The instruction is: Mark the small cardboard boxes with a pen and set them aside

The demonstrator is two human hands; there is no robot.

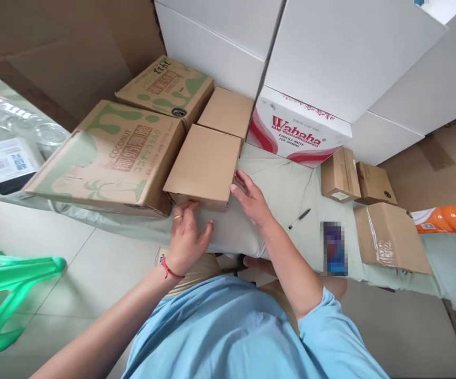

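Apparently squaring the plain brown box [204, 160] at frame centre, with left hand [190, 231] loosely open at its front and right hand [251, 200] half-open by its side, gripping nothing, next probably needing even pressure.

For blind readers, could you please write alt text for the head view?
A person's left hand is at the near side of a plain brown rectangular cardboard box, the right hand at its right; a green-printed brown cardboard carton lies left.
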